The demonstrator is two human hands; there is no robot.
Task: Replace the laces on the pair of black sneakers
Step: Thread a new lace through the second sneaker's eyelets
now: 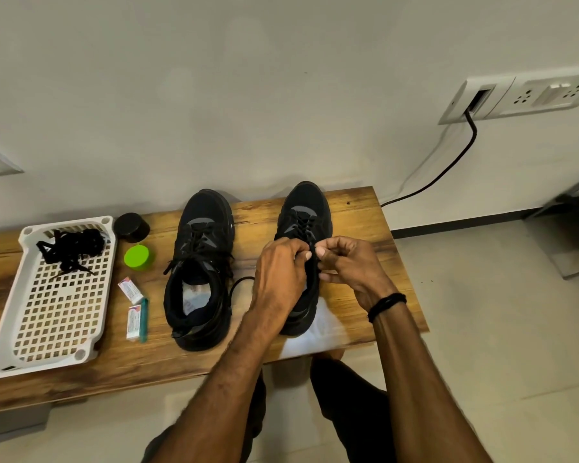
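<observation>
Black jar (131, 227), green-lidded jar (137, 257) beside white tray (9, 295); cable (448, 165) in wall socket (455, 105).

Wearing a black multi-strand corded wristband (386, 305) just above the right hand (351, 262). Going bare on the left hand (278, 272) and both forearms. Wearing black clothing (351, 416) over the thighs.
</observation>
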